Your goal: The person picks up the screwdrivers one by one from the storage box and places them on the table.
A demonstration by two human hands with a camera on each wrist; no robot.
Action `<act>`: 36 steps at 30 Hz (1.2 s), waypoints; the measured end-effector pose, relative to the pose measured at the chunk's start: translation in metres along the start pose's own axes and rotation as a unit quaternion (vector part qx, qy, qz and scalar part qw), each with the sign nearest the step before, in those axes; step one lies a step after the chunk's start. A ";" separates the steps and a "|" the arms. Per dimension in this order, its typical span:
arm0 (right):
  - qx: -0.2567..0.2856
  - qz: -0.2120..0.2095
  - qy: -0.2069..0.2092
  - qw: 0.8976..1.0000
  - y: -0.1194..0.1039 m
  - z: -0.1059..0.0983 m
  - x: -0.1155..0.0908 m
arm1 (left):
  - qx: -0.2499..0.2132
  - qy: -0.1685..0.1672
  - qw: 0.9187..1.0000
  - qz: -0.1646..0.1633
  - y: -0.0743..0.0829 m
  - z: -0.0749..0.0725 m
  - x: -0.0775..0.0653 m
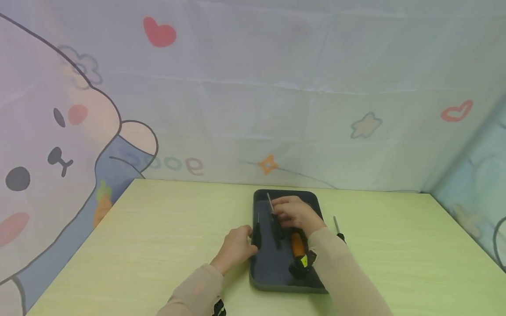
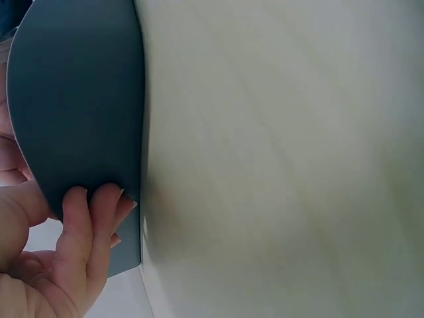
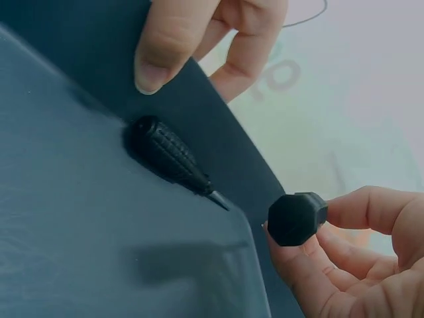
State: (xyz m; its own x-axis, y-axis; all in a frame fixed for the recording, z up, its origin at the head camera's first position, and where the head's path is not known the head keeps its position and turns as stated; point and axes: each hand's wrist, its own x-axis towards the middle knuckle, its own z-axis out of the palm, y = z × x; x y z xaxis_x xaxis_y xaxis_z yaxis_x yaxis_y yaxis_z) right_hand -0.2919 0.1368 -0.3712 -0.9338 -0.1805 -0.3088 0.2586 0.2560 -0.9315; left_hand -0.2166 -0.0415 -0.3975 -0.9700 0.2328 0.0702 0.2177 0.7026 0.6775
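Note:
A dark grey tray [image 1: 276, 281] sits on the table. My left hand [image 1: 236, 246] grips its left rim, the thumb inside and fingers against the outer wall [image 2: 79, 126]. My right hand [image 1: 294, 213], over the tray, pinches a black-handled screwdriver [image 1: 275, 221] between thumb and fingers; its shaft points toward the far end. In the right wrist view that screwdriver's handle end [image 3: 293, 220] faces the camera. Another small black screwdriver [image 3: 171, 156] lies inside along the left wall, near the left thumb. An orange handle-like object [image 1: 298, 245] lies in the tray, partly hidden by my right wrist.
A screwdriver [image 1: 337, 228] lies on the table right of the tray, partly covered by my right sleeve. The pale yellow-green table [image 1: 178, 228] extends to both sides. A printed cloth [image 1: 245, 96] hangs behind its far edge.

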 end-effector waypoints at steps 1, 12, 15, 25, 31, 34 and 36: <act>0.004 -0.002 -0.004 1.000 0.000 -0.001 -0.001 | -0.002 -0.001 1.000 0.000 0.000 0.000 0.000; 0.026 -0.006 -0.017 1.000 -0.005 -0.010 -0.007 | 0.002 -0.010 1.000 -0.008 0.004 -0.002 -0.001; 0.032 -0.005 -0.021 0.999 -0.004 -0.014 -0.009 | 0.002 -0.011 1.000 -0.008 0.004 -0.002 -0.002; 0.071 -0.020 -0.037 0.997 -0.004 -0.036 -0.019 | 0.001 -0.012 1.000 -0.007 0.004 -0.002 -0.003; 0.082 -0.023 -0.052 0.995 -0.005 -0.047 -0.026 | -0.003 -0.015 1.000 -0.007 0.003 -0.001 -0.003; 0.081 -0.026 -0.061 0.994 -0.006 -0.052 -0.029 | -0.002 -0.016 1.000 -0.008 0.002 -0.001 -0.002; 0.081 -0.027 -0.066 0.994 -0.006 -0.055 -0.031 | -0.002 -0.016 1.000 -0.008 0.002 -0.001 -0.003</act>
State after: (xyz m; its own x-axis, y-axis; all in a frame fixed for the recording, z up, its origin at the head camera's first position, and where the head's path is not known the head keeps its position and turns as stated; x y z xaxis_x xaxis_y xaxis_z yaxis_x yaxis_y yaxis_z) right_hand -0.2779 0.1930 -0.3459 -0.9100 -0.3152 -0.2695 0.2548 0.0877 -0.9630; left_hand -0.2138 -0.0417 -0.3955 -0.9693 0.2433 0.0365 0.2022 0.7036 0.6812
